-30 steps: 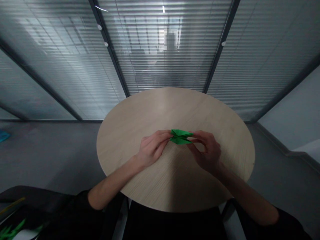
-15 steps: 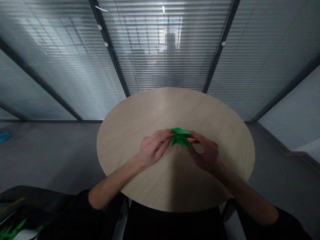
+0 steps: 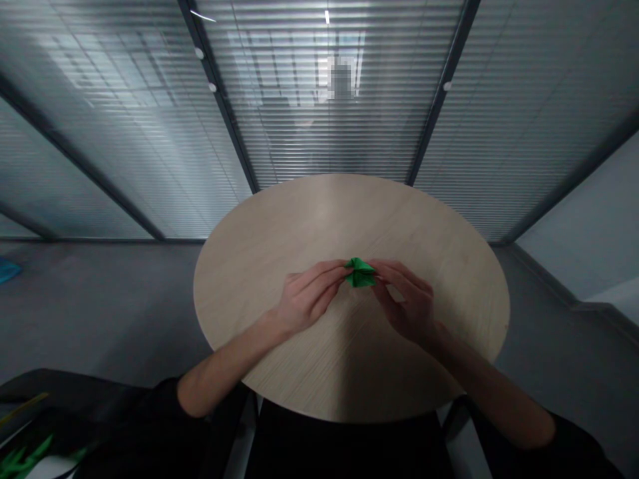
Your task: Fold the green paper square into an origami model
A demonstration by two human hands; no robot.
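Between my two hands is a small piece of folded green paper, creased into angular flaps, held above the round wooden table. My left hand pinches its left side with fingers and thumb pressed together. On the opposite side, my right hand grips the paper between thumb and fingertips. The fingertips hide both ends of the folded shape.
Glass panels with blinds rise behind the table, and a blurred reflection shows in them. A black chair with something green on it stands at lower left. Something blue lies on the floor at far left.
The green paper looks more compact, its flaps squeezed together where they spread wider before. My fingertips have come slightly closer to each other.
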